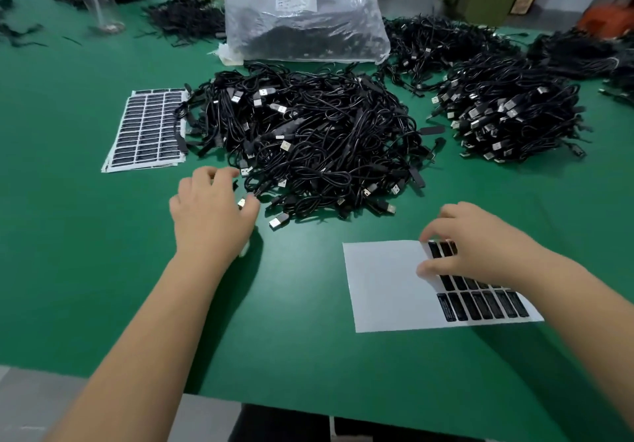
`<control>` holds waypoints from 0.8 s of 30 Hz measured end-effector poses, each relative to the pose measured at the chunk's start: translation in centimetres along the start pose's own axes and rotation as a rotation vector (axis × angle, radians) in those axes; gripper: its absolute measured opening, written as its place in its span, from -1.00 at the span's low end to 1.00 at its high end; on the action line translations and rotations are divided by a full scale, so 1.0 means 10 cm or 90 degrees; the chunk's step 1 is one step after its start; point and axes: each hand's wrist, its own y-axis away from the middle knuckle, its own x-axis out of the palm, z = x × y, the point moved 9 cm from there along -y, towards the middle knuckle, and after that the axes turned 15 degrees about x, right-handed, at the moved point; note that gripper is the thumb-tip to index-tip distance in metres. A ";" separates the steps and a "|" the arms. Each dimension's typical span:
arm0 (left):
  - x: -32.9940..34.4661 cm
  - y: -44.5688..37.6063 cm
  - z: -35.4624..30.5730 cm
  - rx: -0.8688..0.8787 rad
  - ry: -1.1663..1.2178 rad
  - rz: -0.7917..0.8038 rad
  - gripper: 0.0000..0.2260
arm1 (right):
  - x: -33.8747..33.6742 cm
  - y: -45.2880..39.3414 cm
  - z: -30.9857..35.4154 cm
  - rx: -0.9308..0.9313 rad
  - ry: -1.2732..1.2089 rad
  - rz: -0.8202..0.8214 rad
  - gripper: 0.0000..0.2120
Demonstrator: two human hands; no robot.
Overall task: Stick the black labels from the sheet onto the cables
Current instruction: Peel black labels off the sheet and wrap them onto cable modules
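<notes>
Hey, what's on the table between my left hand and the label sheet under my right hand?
In the head view, only bare green table lies between the left hand and the label sheet; the nearest cable plug sits just above that stretch.

Matt green table mat [85,270]; glossy black labels [480,306] on smooth white paper sheet [380,284]; crinkled clear plastic bag [305,13]; cables [308,133] with shiny metal plugs.

Two bare forearms — no sleeves (no rings, watch) — unadorned.

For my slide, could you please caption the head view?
Left hand reaches into cables; right hand picks at label sheet.
</notes>
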 end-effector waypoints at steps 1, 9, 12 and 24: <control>-0.02 -0.01 -0.07 0.012 0.025 -0.007 -0.61 | 0.01 0.04 -0.01 -0.002 -0.023 0.007 -0.62; -0.07 0.01 -1.15 0.270 0.280 -0.077 -0.78 | 0.04 0.27 -0.09 0.011 -0.370 0.153 -0.76; 0.00 0.14 -1.17 0.193 0.455 -0.141 -0.79 | -0.01 0.31 -0.29 0.089 -0.734 0.085 -0.93; 0.86 0.61 -1.82 0.550 0.099 0.318 -0.32 | 0.06 0.37 -0.66 0.425 -0.422 -0.216 -0.76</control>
